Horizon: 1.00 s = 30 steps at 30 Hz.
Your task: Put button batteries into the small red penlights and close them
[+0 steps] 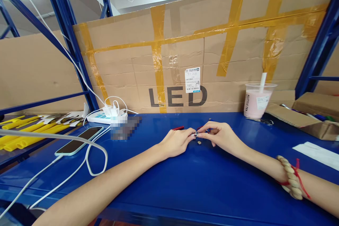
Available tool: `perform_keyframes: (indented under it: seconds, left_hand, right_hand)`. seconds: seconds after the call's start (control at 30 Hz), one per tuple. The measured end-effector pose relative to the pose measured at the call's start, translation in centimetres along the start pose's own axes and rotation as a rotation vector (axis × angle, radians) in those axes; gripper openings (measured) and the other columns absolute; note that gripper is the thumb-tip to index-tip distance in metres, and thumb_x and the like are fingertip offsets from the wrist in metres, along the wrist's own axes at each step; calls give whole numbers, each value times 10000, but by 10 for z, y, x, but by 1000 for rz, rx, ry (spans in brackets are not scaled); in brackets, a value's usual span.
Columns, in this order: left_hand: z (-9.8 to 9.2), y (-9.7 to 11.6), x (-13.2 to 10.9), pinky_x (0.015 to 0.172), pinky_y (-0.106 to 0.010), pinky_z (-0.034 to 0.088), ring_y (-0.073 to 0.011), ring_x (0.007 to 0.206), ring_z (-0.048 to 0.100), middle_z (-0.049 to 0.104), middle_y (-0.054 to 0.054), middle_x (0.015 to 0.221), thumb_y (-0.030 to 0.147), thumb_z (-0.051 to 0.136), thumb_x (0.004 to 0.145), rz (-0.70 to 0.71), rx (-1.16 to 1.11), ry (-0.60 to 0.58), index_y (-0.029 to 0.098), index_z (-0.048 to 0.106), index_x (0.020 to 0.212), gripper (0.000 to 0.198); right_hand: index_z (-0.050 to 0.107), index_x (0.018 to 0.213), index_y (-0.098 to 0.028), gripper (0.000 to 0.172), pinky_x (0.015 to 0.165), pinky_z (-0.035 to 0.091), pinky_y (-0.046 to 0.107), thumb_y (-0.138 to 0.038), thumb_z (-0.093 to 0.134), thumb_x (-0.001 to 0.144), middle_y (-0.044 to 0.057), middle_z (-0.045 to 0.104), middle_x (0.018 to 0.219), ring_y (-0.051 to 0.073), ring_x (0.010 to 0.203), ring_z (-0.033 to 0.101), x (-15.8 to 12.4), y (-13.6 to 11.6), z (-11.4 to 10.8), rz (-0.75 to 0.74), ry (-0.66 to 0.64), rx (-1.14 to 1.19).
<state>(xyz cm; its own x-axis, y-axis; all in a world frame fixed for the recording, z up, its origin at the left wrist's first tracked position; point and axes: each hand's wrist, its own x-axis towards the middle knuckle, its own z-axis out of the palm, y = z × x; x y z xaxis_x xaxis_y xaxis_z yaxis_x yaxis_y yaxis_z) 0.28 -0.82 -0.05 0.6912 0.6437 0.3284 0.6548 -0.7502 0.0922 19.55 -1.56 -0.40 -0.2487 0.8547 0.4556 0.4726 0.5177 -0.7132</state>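
Note:
My left hand and my right hand meet at the middle of the blue table. Both pinch a small silvery part between their fingertips. A red wire runs out behind my left hand, and another red and blue bit shows behind my right fingers. A tiny brass-coloured piece lies on the table just below the fingertips. A beaded bracelet with a red cord is on my right wrist.
A taped cardboard sheet marked LED stands behind the table. A pink drink cup with a straw sits at the back right, next to an open carton. A phone, white cables and a power strip lie left.

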Motion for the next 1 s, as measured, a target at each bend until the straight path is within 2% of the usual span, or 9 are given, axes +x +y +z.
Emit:
perform_keyframes:
  seconds: [0.5,0.8,1.0]
  left_hand:
    - [1,-2,-1,633,-224,429,-158,819,610,627,-5,964,314,251,941,43,2,25,230,474,1055,265]
    - [0,0,0,680,-222,447,-151,870,607,624,-6,1021,313,270,940,49,-20,17,231,470,1093,265]
    - [1,-2,0,647,-222,444,-158,858,611,629,4,1012,312,279,940,64,-10,32,226,471,1085,255]
  right_hand:
    - [672,733,-164,331,425,400,240,-487,649,667,33,637,756,73,375,478,0,3,0,28,-12,-5]
    - [642,672,-152,331,414,350,229,-479,606,703,-4,569,549,81,359,455,0,1,1,66,-9,-65]
    - [637,678,-150,328,422,337,227,-477,609,689,-33,496,437,91,362,448,0,-1,2,111,-26,-54]
